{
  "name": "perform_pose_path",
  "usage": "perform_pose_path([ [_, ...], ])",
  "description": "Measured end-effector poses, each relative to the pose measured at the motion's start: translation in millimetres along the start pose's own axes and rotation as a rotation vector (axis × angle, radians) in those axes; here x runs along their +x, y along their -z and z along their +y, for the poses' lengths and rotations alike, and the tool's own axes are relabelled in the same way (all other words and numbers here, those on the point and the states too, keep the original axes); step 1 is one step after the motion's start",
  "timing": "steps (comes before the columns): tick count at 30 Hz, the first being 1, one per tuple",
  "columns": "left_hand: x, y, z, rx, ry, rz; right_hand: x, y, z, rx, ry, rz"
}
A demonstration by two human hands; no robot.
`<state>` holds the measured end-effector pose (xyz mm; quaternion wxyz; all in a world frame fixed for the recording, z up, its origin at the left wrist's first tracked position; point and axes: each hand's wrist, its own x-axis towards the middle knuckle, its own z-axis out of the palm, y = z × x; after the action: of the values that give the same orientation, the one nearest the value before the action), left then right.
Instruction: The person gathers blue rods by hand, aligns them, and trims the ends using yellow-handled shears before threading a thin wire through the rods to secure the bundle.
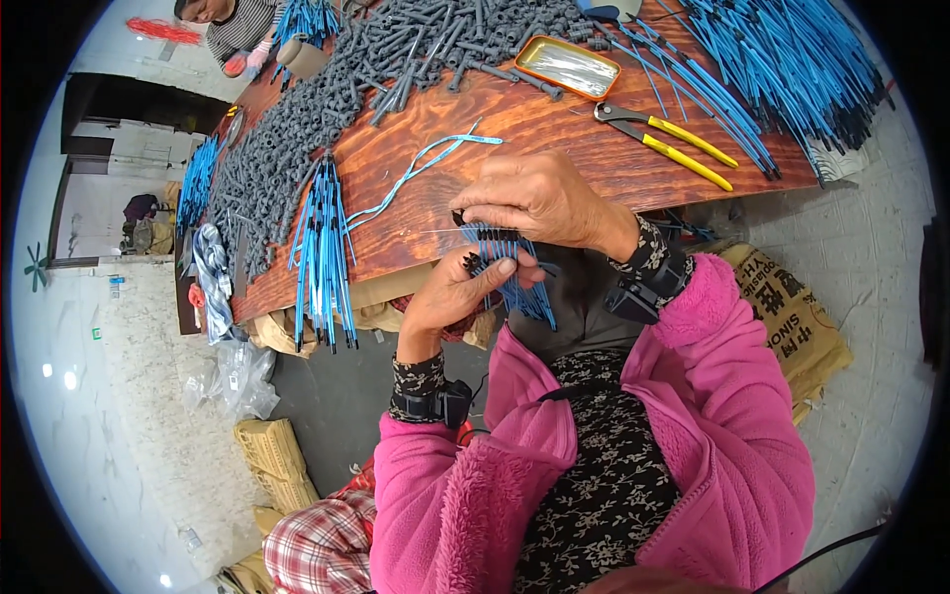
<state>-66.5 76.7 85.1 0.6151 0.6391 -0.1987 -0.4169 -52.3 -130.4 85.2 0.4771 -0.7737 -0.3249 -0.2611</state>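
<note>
We see the left hand (460, 297) closed around a bunch of slim blue sticks (534, 305), its thumb laid across them, in front of the body just beyond the table's near edge. The right hand (539, 198) is just above, its fingers bent and drawn close at the sticks' black ends (498, 235); we cannot tell exactly what it pinches, since the knuckles cover the fingertips. A thin pale wire (445, 232) juts out leftward between the two hands.

On the wooden table (391, 233) we find a shallow tray (557, 83) with a yellow-orange rim, holding many fine silvery wires (572, 67). Near it lie cutters (685, 163) with yellow handles. A beige cup (302, 57) is at the far left, beside the pile of grey plugs (287, 163); we cannot make out its contents. Another bundle of blue sticks (322, 257) overhangs the table edge, and a large blue heap (782, 69) lies at the far right. Below the table, we notice a printed sack (792, 322) on the right and a clear plastic bag (242, 381) on the left.
</note>
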Motion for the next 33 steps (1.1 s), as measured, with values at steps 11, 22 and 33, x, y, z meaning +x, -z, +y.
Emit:
perform_pose_path([
  [11, -5.3, -2.0, -1.6, -0.042, -0.037, 0.081, 3.2, 1.9, -2.7, -0.185, 0.125, 0.04],
  [22, -10.1, 2.7, -14.7, -0.098, -0.064, 0.141, 9.3, 0.1, -9.6, -0.3, 0.152, -0.007],
  [33, -10.2, -1.8, -6.4, -0.041, -0.045, 0.129, 10.3, 1.3, -10.4, -0.309, 0.15, -0.016],
])
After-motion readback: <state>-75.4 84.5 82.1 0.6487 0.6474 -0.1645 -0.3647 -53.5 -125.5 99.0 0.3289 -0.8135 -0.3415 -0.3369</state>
